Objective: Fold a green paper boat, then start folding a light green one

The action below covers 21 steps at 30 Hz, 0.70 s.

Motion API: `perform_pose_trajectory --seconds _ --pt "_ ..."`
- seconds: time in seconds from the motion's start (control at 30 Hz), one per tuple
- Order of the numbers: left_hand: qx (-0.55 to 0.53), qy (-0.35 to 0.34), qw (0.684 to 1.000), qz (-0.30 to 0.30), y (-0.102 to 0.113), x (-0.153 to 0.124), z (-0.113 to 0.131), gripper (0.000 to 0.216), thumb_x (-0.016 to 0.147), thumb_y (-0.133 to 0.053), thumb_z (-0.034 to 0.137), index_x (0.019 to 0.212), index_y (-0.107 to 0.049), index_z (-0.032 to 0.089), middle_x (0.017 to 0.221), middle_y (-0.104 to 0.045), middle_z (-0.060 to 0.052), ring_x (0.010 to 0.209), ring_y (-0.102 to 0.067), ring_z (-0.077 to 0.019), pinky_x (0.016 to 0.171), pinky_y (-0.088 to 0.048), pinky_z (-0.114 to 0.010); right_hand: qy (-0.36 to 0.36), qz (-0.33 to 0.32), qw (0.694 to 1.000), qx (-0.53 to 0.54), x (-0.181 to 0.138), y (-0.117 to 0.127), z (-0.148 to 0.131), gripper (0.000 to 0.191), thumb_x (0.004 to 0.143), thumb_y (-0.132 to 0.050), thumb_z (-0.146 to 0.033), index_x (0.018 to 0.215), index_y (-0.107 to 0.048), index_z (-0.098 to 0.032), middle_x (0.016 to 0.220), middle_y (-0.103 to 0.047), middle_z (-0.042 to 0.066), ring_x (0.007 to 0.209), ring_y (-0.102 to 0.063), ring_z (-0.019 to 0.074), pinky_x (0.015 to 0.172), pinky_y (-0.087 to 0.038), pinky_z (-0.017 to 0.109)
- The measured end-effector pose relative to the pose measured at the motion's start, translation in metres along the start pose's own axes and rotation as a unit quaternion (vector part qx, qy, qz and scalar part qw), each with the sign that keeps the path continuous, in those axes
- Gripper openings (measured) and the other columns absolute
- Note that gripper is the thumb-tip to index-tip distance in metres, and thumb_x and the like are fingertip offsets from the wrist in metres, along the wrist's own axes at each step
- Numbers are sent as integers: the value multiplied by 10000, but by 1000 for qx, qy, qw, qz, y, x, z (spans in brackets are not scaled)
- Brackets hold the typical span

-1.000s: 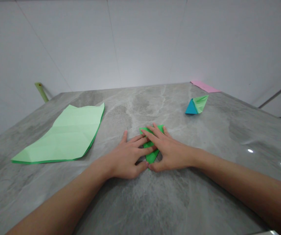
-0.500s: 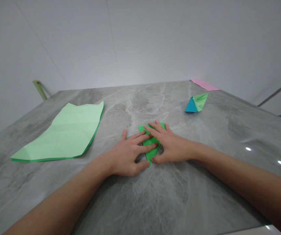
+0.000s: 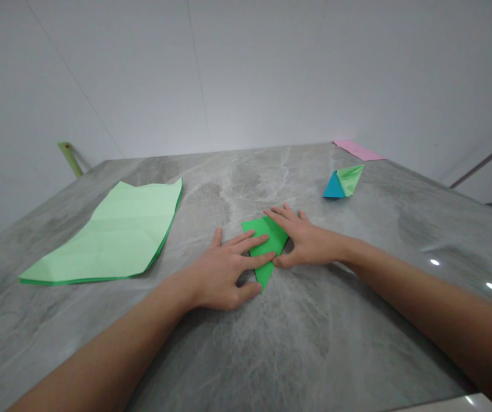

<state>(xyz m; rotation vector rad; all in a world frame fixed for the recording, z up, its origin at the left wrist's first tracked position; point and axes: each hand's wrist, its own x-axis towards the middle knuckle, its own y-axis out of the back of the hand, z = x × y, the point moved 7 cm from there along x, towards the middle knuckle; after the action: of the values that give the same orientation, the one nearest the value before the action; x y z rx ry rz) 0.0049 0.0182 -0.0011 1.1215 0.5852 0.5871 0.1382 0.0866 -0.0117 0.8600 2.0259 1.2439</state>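
A small folded piece of dark green paper (image 3: 267, 240) lies flat on the grey marble table (image 3: 272, 343), pointed toward me. My left hand (image 3: 224, 269) lies open on its left part, fingers spread and pressing it down. My right hand (image 3: 304, 240) rests on the paper's right edge with fingers stretched out flat and the thumb tucked against the fold.
A stack of creased light green sheets (image 3: 112, 234) lies to the left. A folded blue and green paper shape (image 3: 342, 183) stands at the back right, with a pink sheet (image 3: 357, 150) beyond it. A green stick (image 3: 71, 159) leans at the far left corner. White walls surround the table.
My right hand has slid right and away along the green paper, uncovering more of its top. My left hand has stayed pressed on it.
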Motion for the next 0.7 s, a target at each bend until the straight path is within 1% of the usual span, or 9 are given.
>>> perform_pose_trajectory --seconds 0.07,0.23,0.43,0.53,0.7 --pt "-4 3 1000 -2 0 0 0 615 881 -572 377 1467 -385 371 1609 -221 -64 1465 -175 -397 1027 18 -801 -6 3 1000 4 1 2 6 1101 687 -700 -473 1556 -130 -110 1611 -111 227 1471 25 428 1140 -37 660" --pt "-18 12 1000 -1 3 1 1 630 865 -591 345 1464 -395 366 1601 -244 -67 1454 -190 -422 1012 11 -816 11 22 1000 16 4 5 15 1071 702 -694 -479 1561 -131 -177 1614 -153 188 1474 3 422 1146 -59 657" --pt "-24 9 1000 7 3 0 1 613 863 -594 337 1450 -417 364 1598 -255 -65 1458 -185 -414 1007 15 -817 -3 32 999 27 8 7 28 1095 679 -715 -468 1558 -152 -138 1608 -165 202 1475 -17 423 1157 -54 640" --pt "-30 5 999 15 3 0 1 604 863 -599 331 1442 -431 362 1593 -269 -69 1452 -195 -424 1000 15 -822 -10 44 998 34 10 11 36 1078 674 -715 -464 1554 -180 -147 1605 -190 190 1475 -37 418 1163 -71 631" --pt "-38 2 999 21 4 1 1 599 859 -605 320 1435 -446 349 1585 -286 -78 1448 -209 -424 1006 17 -815 -53 53 997 36 12 19 53 1070 681 -703 -456 1546 -188 -95 1604 -186 197 1484 -49 384 1191 -94 565"
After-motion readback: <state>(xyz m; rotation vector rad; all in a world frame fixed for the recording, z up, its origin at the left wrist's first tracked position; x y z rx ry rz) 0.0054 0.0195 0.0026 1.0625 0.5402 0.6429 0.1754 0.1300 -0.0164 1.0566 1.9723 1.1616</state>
